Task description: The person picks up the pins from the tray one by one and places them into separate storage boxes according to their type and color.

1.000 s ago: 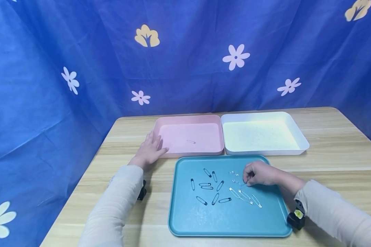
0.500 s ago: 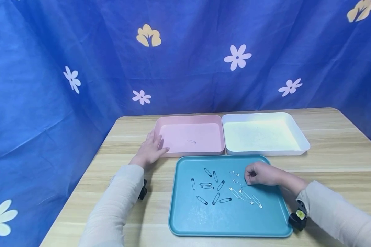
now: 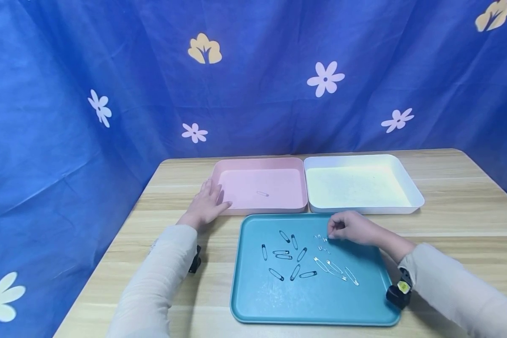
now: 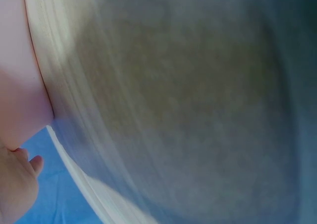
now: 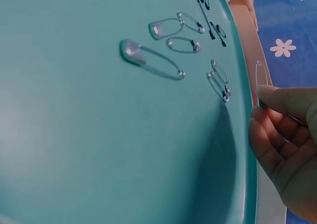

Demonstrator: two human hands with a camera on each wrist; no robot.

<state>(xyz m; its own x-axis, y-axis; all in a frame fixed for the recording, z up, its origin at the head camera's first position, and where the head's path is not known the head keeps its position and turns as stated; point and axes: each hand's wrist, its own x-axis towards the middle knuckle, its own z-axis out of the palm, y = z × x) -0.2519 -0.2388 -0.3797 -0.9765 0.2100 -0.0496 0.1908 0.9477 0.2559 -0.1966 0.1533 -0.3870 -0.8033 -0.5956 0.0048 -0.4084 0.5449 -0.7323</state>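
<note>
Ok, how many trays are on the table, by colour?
Pink tray: 1
White tray: 1
Teal tray: 1
Total: 3

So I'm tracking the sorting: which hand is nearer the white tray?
Right. The right hand hovers over the teal tray's far edge, just before the white tray; the left hand rests beside the pink tray, farther away.
</note>
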